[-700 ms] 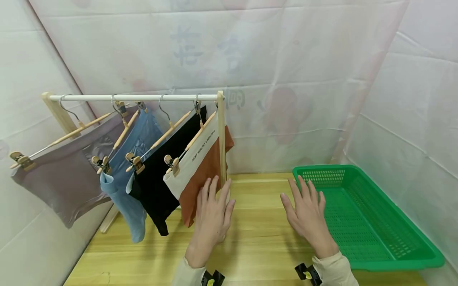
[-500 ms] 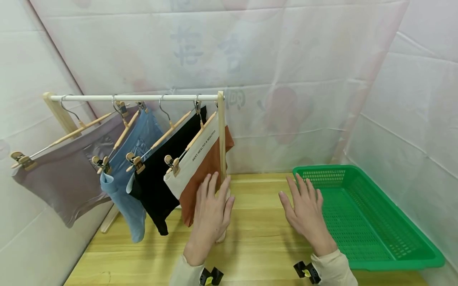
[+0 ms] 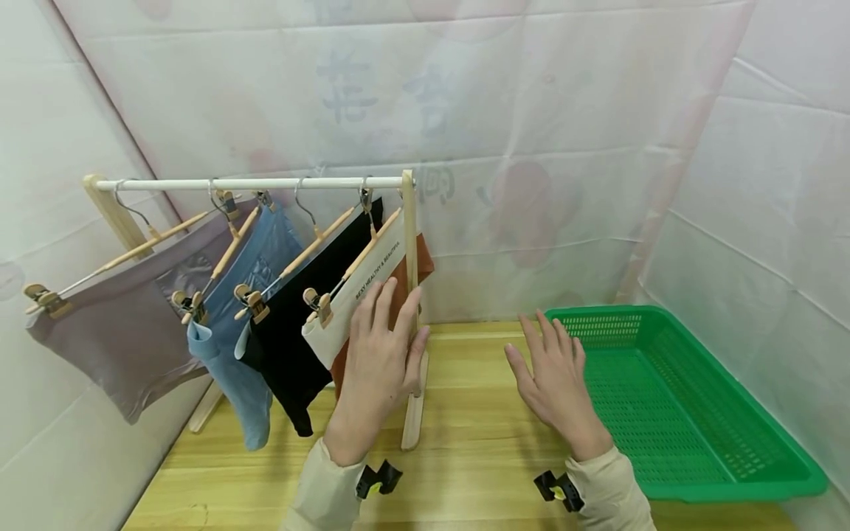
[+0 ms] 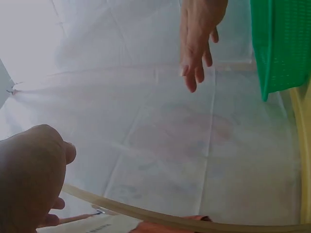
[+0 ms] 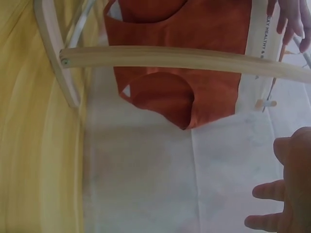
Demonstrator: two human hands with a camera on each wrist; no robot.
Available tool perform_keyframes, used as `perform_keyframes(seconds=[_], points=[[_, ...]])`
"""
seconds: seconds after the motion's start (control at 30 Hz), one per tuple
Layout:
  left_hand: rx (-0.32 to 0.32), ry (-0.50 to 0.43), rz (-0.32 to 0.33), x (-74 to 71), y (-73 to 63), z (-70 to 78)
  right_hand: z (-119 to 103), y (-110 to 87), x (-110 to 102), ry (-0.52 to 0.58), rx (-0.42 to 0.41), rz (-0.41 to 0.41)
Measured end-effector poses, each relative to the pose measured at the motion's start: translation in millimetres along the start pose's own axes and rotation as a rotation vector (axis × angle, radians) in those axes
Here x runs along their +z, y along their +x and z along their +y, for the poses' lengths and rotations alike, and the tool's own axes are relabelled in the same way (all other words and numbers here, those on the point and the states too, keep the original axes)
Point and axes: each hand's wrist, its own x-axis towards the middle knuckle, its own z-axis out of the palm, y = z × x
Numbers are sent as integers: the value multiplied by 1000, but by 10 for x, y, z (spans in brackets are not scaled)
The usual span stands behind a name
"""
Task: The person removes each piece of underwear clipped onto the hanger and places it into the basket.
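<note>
My left hand (image 3: 377, 361) is raised in front of rust-orange briefs (image 5: 218, 36) with a printed white waistband, fingers extended and holding nothing. It covers part of them in the head view; whether it touches them I cannot tell. The briefs hang from a clip hanger (image 3: 361, 259) at the right end of a small wooden rack (image 3: 265, 183). Further left on the rail hang black briefs (image 3: 292, 354), a blue garment (image 3: 246, 398) and a mauve garment (image 3: 119, 346), each clipped to a hanger. My right hand (image 3: 554, 380) hovers with loosely spread fingers, left of the green basket.
A green plastic basket (image 3: 737, 493) with perforated walls stands at the right on the wooden table (image 3: 465, 472). The rack's right foot (image 3: 413, 420) rests on the table near my left hand. White sheeting (image 3: 564, 147) surrounds the table at the back and sides.
My left hand has risen and shifted slightly left, from the lower part of the orange briefs to their waistband. The right hand has drifted a little left and up.
</note>
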Motion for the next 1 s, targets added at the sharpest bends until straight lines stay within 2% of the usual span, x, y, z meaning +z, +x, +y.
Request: perform_keyframes(seconds=[0.5,0.77,1.0], points=[[16,35,37,-244,157,-14,-172,210,105,125,-44,-83],[39,38,92,-315,327,-89,-354,398,199,154,-77,-144],[36,60,91,-334,434,-157,-561,585,375,212,-138,-199]])
